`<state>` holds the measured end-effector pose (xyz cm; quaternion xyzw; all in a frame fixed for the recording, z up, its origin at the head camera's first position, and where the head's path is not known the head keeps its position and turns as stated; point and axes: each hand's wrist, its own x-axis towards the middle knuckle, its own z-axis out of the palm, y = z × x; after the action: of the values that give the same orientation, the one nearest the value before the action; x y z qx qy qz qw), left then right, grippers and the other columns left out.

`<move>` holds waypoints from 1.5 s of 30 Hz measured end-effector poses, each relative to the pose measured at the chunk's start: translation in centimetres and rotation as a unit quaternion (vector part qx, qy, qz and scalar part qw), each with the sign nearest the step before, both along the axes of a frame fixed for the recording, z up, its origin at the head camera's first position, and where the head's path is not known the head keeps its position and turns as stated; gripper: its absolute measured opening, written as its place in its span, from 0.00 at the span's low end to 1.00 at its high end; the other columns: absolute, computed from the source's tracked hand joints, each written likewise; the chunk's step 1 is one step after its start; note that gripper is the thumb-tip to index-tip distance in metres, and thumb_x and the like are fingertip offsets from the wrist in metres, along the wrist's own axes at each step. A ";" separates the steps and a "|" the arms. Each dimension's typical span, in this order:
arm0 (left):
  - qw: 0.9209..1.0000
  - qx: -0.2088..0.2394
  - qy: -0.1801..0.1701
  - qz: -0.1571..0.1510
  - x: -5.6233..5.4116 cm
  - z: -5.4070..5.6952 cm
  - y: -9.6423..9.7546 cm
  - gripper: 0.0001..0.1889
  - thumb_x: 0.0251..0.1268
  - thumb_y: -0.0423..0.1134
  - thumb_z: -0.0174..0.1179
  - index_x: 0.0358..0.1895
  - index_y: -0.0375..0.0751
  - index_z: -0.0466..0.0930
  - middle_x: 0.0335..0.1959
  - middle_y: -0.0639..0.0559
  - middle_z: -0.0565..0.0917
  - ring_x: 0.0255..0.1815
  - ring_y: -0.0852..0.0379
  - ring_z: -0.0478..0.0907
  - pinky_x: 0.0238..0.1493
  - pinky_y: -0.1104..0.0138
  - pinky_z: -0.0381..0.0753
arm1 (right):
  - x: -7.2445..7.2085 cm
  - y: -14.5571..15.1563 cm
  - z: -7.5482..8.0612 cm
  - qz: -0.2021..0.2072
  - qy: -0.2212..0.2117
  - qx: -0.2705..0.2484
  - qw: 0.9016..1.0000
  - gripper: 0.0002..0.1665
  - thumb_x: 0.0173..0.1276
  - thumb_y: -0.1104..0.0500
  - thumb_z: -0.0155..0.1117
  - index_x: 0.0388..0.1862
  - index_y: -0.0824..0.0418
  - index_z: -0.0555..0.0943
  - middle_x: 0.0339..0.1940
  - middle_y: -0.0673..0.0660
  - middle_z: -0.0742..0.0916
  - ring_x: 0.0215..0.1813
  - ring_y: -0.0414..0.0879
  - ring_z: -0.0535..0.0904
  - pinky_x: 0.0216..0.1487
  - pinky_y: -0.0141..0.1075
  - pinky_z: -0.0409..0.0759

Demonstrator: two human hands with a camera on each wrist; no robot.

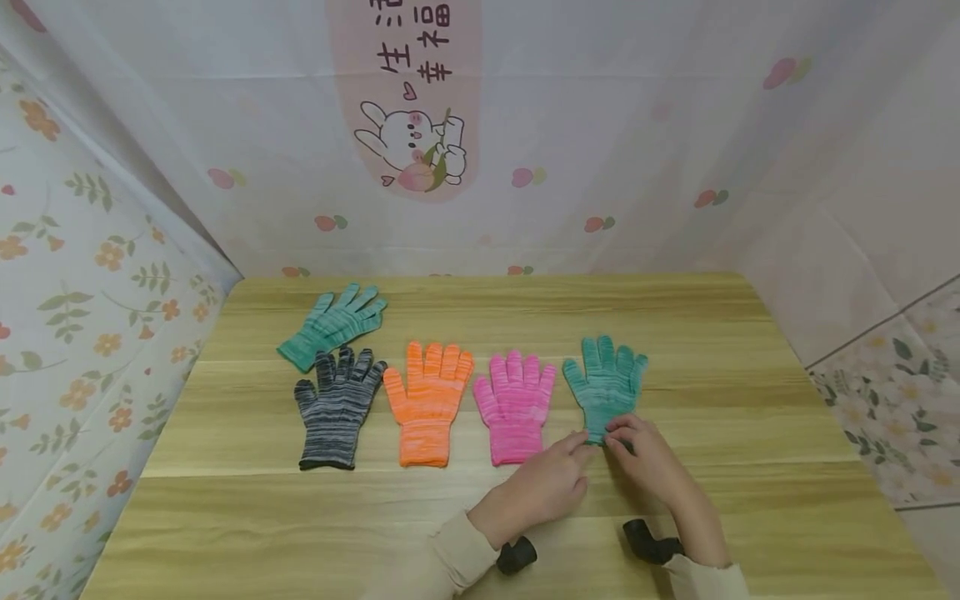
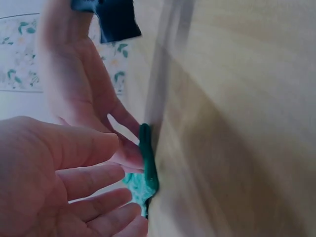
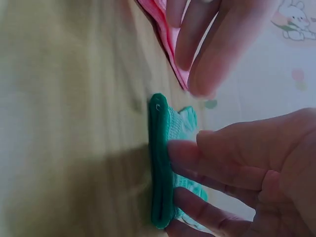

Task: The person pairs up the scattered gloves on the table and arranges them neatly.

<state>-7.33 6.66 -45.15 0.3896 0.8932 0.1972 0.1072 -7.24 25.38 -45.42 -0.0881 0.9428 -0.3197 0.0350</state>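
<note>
A green knit glove [image 1: 606,383] lies flat at the right end of a row, fingers pointing away and cuff toward me. My right hand [image 1: 647,454] touches the cuff, its fingertips on the top of the knit in the right wrist view. My left hand [image 1: 542,483] is at the cuff's left corner with its fingers loosely extended. In the left wrist view its fingers [image 2: 94,180] overlap the glove, and nothing is gripped between them. The cuff's folded edge [image 3: 160,163] rests along the tabletop.
To the left in the row lie a pink glove [image 1: 516,408], an orange glove [image 1: 426,408] and a black-and-grey glove [image 1: 333,412]. A second green glove [image 1: 330,327] lies tilted behind the black one. A printed curtain [image 1: 600,125] hangs behind the wooden table [image 1: 300,533].
</note>
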 end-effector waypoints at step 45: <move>0.999 -0.048 -0.012 0.023 -0.2 -0.8 1.5 0.23 0.70 0.45 0.50 0.65 0.45 0.67 0.70 0.50 0.63 0.70 0.54 0.61 0.68 0.67 0.63 | 0.6 2.9 -1.8 -0.046 -0.058 -0.033 0.997 0.33 0.65 0.66 0.56 0.69 0.70 0.60 0.73 0.70 0.54 0.72 0.71 0.46 0.63 0.68 0.50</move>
<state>-7.49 8.20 -45.91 0.3614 0.9088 0.1614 0.1317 -6.65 28.30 -47.24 -0.0272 0.9312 -0.3563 0.0723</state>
